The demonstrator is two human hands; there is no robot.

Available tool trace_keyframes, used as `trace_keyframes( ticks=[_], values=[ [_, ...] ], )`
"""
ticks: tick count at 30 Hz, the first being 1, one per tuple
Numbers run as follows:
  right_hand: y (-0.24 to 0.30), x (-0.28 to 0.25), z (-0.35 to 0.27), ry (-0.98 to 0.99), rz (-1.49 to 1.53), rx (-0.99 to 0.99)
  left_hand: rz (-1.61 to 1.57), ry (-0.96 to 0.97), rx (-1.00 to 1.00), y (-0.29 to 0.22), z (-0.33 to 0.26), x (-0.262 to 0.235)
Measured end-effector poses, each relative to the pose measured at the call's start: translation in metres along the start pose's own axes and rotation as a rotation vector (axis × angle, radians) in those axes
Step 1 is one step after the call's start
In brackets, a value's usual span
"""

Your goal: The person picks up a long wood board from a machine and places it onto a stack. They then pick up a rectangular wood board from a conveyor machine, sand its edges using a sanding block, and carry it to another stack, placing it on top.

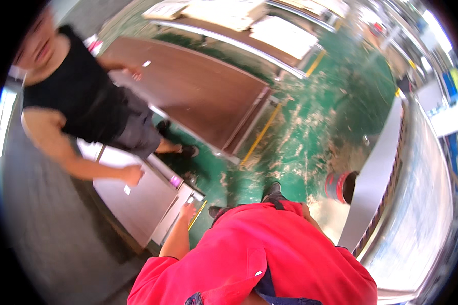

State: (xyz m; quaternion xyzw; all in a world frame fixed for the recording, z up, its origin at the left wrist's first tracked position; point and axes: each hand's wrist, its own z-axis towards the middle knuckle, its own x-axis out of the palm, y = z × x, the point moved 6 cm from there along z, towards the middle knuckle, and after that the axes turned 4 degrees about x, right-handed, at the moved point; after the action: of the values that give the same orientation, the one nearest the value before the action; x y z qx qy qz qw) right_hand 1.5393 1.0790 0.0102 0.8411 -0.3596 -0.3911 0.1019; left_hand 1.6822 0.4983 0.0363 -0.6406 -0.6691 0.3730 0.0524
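Note:
My left hand (188, 210) hangs low beside the corner of a stack of pale brownish panels (132, 195). Its fingers are small and smeared, so I cannot make out whether it touches the stack or holds anything. My right forearm (315, 222) shows at the side of my red shirt (269, 244), while the hand itself is hidden behind the cloth. Nearest to that side are a red bucket-like container (340, 187) on the floor and a long light-grey panel (374, 178) with a dark, jagged edge.
A person in a black sleeveless top (81, 91) stands at the left, between the pale stack and a large stack of brown boards (193, 86). More boards lie on a low rack (285, 38) behind. Yellow lines and dusty scraps mark the green floor (300, 137).

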Motion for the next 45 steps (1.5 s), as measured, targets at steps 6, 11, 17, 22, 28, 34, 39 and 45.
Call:
trace_keyframes(
  ticks=[6, 11, 17, 22, 28, 34, 39, 45],
  values=[
    [-0.051, -0.088, 0.079, -0.082, 0.063, -0.009, 0.163, 0.270, 0.317, -0.245, 0.024, 0.180],
    [-0.045, -0.138, 0.106, 0.094, 0.602, 0.204, 0.392, 0.422, 0.485, -0.312, 0.049, 0.281],
    [-0.041, -0.198, 0.155, -0.028, 0.252, 0.142, 0.779, 0.744, 0.295, -0.297, 0.163, 0.322],
    [-0.060, -0.245, 0.200, -0.032, 0.209, 0.175, 0.633, 0.420, 0.078, -0.366, 0.280, 0.364],
    [-0.008, -0.332, 0.274, -0.095, 0.539, 0.440, 0.952, 0.469, 0.874, -0.705, 0.310, 0.510],
    [-0.014, -0.424, 0.419, -0.018, 0.344, 0.339, 0.494, 0.510, 0.762, -0.950, 0.290, 0.637],
    [-0.008, -0.575, 0.592, 0.026, 0.302, 0.158, 1.243, 0.323, 1.115, -0.967, 0.331, 0.686],
    [0.115, -0.825, 0.737, 0.103, 0.908, 0.359, 1.144, 0.661, 0.493, -0.865, 0.327, 0.718]
  ],
)
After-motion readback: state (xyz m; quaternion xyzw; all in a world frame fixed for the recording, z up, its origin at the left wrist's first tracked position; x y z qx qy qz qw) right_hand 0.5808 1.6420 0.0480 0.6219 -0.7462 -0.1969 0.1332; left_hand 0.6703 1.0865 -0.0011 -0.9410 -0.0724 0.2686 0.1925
